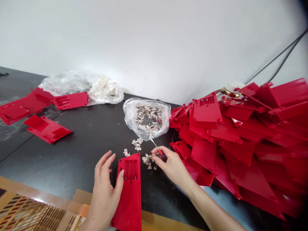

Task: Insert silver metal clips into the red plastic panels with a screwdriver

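My left hand [104,187] rests with fingers apart against the left edge of a red plastic battery-case panel [128,199], which lies on the black table [79,154] with its compartment facing up. My right hand [170,165] grips a small red-handled screwdriver [159,151], its thin shaft pointing away from me. Just beyond that hand lies a small pile of metal contact clips and springs [149,162]. A few loose clips [137,144] lie nearer the clear plastic bag of metal clips [146,118].
A large heap of red plastic panels [235,141] fills the right of the table. Several more red panels [45,128] lie at the left, near crumpled plastic bags [103,89]. A yellow slatted crate [31,211] sits along the near edge. Black cables [284,56] run along the white wall.
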{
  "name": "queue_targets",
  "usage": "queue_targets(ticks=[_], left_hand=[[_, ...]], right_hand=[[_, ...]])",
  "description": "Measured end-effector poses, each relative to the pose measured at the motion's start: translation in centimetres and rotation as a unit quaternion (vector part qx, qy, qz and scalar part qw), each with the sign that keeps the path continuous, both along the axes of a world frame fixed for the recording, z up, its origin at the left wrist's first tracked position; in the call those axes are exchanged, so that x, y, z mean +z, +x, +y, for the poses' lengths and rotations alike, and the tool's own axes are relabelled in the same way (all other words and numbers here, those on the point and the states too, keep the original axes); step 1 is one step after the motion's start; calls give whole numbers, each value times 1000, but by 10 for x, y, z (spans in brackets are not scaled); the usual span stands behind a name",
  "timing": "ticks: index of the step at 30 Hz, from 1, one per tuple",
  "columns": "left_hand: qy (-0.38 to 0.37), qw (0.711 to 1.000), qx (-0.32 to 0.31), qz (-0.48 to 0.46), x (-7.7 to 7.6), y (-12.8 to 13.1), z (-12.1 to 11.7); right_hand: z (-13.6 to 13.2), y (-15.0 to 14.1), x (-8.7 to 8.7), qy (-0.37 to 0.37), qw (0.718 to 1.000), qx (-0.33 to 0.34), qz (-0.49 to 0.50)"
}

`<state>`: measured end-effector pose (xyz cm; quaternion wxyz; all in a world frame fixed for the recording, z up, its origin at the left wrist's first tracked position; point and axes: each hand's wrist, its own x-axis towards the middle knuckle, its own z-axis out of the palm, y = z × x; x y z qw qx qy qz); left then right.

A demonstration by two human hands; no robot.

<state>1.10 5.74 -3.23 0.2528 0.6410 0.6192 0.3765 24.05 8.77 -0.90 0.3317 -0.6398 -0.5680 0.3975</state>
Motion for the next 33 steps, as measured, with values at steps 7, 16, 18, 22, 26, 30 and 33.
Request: queue_targets(ticks=[7, 16, 18, 22, 26, 30, 33], left_hand=[[117, 980, -128, 102, 21, 28, 29], [24, 982, -188, 3, 24, 43, 39], [8, 983, -183, -20, 24, 42, 39], [-6, 987, -152, -49, 23, 39, 38], [-6, 990, -128, -63, 21, 37, 37], [-3, 990, -123, -71, 22, 38, 32], [8, 990, -127, -63, 27, 38, 28]], right_hand=[[-5, -7, 11, 17, 999, -9, 43], [-9, -13, 21, 25, 998, -5, 58], [-8, -10, 15, 33, 999, -2, 16], [-6, 1, -7, 37, 998, 20, -51], [-7, 7, -13, 62, 995, 7, -78], [-10, -8, 8, 71, 997, 19, -28], [-10, -25, 25, 59, 997, 39, 9]])
